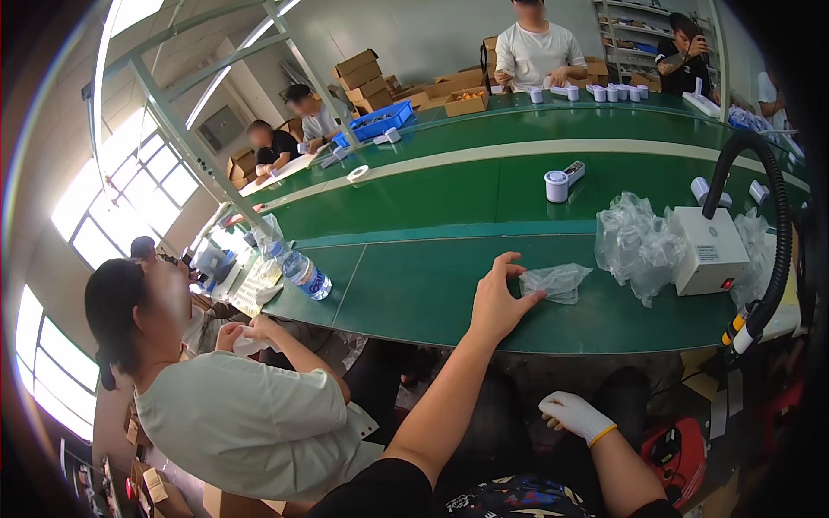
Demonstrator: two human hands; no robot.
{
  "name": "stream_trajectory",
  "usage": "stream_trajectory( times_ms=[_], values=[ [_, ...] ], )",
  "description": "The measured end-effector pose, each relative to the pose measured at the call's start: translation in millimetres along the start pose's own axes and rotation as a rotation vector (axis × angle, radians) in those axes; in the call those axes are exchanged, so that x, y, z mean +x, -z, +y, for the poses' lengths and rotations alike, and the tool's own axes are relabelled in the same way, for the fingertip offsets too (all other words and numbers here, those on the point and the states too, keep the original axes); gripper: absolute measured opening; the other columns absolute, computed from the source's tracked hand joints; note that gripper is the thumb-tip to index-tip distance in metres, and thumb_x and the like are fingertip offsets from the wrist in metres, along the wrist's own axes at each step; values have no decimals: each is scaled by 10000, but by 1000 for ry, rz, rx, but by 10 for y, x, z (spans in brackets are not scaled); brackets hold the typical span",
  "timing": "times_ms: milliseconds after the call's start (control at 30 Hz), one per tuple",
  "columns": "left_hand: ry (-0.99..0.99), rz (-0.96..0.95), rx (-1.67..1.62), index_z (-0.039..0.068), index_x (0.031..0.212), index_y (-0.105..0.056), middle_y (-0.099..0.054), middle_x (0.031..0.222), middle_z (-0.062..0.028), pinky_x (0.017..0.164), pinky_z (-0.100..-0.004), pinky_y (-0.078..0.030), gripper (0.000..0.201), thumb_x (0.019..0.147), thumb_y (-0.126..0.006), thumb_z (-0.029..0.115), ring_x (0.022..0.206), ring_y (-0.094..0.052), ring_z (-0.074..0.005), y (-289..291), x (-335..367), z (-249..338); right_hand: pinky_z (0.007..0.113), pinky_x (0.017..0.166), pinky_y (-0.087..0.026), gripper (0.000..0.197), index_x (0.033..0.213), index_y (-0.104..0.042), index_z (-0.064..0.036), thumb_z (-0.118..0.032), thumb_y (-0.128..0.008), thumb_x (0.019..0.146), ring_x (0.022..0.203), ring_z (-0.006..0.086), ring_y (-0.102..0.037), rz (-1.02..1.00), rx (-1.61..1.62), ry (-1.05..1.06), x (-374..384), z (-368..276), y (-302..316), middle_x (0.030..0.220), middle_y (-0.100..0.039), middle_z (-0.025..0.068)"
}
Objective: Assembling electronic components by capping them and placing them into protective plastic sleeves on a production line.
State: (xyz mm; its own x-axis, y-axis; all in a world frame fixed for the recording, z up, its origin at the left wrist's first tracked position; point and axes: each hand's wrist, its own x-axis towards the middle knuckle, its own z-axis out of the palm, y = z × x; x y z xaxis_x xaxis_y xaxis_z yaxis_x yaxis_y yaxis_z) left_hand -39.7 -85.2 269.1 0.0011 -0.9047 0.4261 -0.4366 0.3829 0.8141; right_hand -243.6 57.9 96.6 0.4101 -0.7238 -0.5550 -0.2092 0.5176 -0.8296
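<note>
My bare left hand (503, 298) is over the near part of the green table, thumb and fingers apart. A crumpled clear plastic bag (561, 282) lies flat on the table, its left end between my thumb and fingertips. My right hand (577, 416) wears a white knitted glove with a yellow cuff edge. It rests over my lap, below the table's edge, with its fingers curled in and nothing visible in them. Farther off, a white round canister (557, 186) stands beside a lying device with a grey panel (573, 173).
A heap of clear bags (641, 246) sits beside a white box-shaped machine (710, 252) with a black flexible hose (781, 207). A water bottle (306, 276) stands at left. A person (250, 406) sits close on my left. Others work across the green table (414, 285).
</note>
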Motion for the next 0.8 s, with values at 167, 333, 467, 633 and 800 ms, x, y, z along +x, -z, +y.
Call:
stream_trajectory(
  times_ms=[167,333,467,633,800],
  values=[
    [-168,-130,350,86,1180,-668,-719,1118,-93,986,-423,-466,444,776,-839,155,1108,-639,-309,28,12,-53,280,682,-529,297,1121,-662,-32,-298,-657,991,778,131,-627,68,11,6,-147,32,147,956,-674,70],
    [-204,-127,372,93,1230,-661,-714,1131,-96,1010,-427,-454,484,768,-804,118,1135,-624,-322,15,17,-45,272,679,-525,285,1089,-674,-33,-297,-677,982,765,112,-609,113,64,-15,-292,-4,201,931,-663,40],
    [-218,-112,378,101,1292,-642,-704,1151,-109,1022,-434,-458,536,768,-741,57,1139,-621,-332,22,-2,-29,267,678,-522,290,1081,-678,-28,-297,-688,975,758,102,-598,126,75,-8,-307,-1,211,916,-655,27],
    [-187,-129,377,112,1371,-601,-686,1223,-124,1049,-427,-451,664,729,-599,-58,1194,-615,-319,-3,-30,21,287,719,-549,319,1143,-670,-33,-313,-665,990,817,140,-653,97,31,2,-282,25,220,980,-684,63],
    [49,-85,120,92,1376,-591,-677,1258,-157,1095,-428,-421,695,703,-550,-80,1234,-597,-332,72,118,2,288,722,-547,336,1152,-672,-31,-323,-671,987,825,143,-654,85,-1,-12,-233,-24,180,985,-685,67]
  ],
)
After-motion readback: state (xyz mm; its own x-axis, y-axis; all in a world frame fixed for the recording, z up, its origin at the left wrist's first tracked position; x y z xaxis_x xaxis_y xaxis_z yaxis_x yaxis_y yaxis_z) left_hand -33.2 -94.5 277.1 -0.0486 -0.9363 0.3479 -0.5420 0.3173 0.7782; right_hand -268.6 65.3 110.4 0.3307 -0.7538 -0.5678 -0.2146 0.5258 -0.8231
